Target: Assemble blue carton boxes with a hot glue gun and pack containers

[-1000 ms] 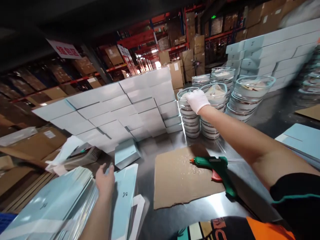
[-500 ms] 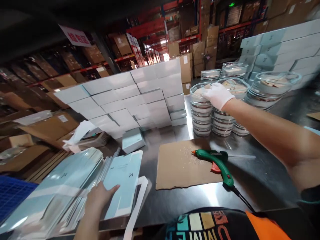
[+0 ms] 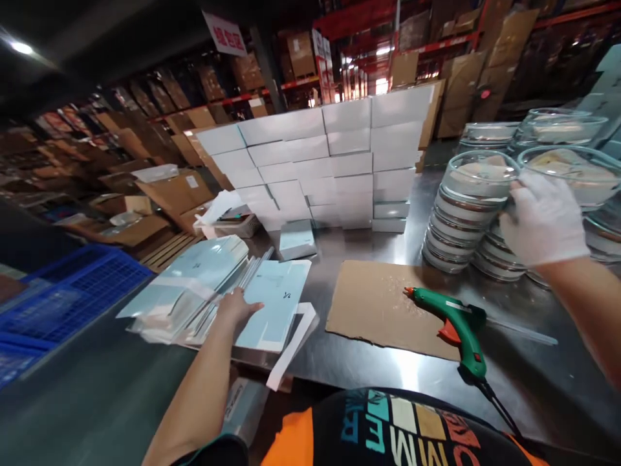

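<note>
My bare left hand (image 3: 237,307) rests with thumb spread on the left edge of a flattened light-blue carton (image 3: 274,301). Clear glue sticks (image 3: 255,268) lie beside its fingers. At the right, my white-gloved right hand (image 3: 546,217) has its fingers curled at the right rim of the top glass bowl (image 3: 480,178) of a stack. The glove is slightly blurred and partly covers the stack behind it. A green hot glue gun (image 3: 453,317) with an orange trigger lies on a brown cardboard sheet (image 3: 369,304), its nozzle pointing left.
More flattened blue cartons (image 3: 194,265) are piled at the left, near a blue crate (image 3: 87,294). A wall of white boxes (image 3: 330,162) stands at the back of the metal table (image 3: 334,366). A small box (image 3: 297,239) sits before it. A white strip (image 3: 294,346) overhangs the front edge.
The view has swung left and the bowls look closer. My right hand has dropped from atop the bowl's rim to its right side. My left hand stays on the carton.
</note>
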Action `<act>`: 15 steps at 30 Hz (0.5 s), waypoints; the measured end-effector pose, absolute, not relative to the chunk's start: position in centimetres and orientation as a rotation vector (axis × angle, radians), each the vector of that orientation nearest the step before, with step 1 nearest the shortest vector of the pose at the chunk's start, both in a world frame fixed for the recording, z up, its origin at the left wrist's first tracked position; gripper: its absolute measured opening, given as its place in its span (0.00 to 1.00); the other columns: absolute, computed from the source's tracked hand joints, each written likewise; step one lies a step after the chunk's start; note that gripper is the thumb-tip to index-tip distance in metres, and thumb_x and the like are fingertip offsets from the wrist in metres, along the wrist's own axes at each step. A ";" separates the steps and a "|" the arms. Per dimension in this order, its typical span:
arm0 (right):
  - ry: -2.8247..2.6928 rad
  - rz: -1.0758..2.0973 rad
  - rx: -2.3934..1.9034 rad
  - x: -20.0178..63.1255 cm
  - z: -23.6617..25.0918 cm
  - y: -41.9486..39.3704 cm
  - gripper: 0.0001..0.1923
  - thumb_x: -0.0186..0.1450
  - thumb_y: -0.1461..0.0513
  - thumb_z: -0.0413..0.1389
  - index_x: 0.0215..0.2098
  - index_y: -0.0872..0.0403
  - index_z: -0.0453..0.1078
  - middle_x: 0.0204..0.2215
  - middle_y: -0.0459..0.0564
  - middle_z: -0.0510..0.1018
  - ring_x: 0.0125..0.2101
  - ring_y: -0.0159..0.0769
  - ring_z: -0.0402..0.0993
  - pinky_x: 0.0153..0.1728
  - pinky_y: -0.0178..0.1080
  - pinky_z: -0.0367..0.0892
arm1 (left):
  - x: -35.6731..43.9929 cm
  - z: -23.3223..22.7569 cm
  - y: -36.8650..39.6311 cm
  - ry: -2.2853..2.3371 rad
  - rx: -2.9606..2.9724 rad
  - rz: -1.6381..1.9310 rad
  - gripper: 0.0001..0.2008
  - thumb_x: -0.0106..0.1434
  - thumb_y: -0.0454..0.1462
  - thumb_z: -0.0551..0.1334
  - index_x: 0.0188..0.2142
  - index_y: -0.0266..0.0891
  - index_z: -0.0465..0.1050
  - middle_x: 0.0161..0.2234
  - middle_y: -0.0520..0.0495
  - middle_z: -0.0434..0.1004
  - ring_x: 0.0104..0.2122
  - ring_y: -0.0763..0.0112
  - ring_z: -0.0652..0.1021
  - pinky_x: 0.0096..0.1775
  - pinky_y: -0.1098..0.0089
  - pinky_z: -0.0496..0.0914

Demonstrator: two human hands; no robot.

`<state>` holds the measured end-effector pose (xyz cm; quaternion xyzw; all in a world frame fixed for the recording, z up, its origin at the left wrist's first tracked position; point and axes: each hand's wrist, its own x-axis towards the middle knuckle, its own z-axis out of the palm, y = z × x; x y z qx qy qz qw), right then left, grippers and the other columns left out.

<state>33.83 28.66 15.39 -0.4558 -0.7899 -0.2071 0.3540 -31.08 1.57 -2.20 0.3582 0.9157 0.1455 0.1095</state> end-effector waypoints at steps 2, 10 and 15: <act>-1.952 -0.543 -1.246 33.4 12.0 26.0 0.32 0.68 0.59 0.56 0.69 0.62 0.70 0.67 0.78 0.72 0.70 0.65 0.67 0.67 0.64 0.63 | -30.9 -1.7 1.5 2.687 0.968 0.474 0.40 0.48 0.47 0.77 0.56 0.27 0.71 0.61 0.13 0.75 0.64 0.27 0.75 0.63 0.45 0.69; -2.092 -0.212 -0.955 29.6 1.3 17.9 0.23 0.71 0.57 0.56 0.63 0.50 0.74 0.63 0.68 0.79 0.61 0.64 0.78 0.61 0.65 0.75 | -28.5 4.5 -0.1 2.547 0.766 0.879 0.21 0.54 0.46 0.73 0.42 0.36 0.77 0.42 0.32 0.86 0.48 0.39 0.84 0.46 0.54 0.78; -2.179 0.346 -0.874 25.1 1.2 16.5 0.25 0.75 0.49 0.55 0.63 0.54 0.76 0.65 0.66 0.78 0.65 0.60 0.75 0.67 0.64 0.70 | -23.2 11.5 -2.7 2.147 0.853 1.297 0.33 0.50 0.62 0.74 0.43 0.39 0.79 0.30 0.47 0.83 0.25 0.61 0.79 0.28 0.65 0.73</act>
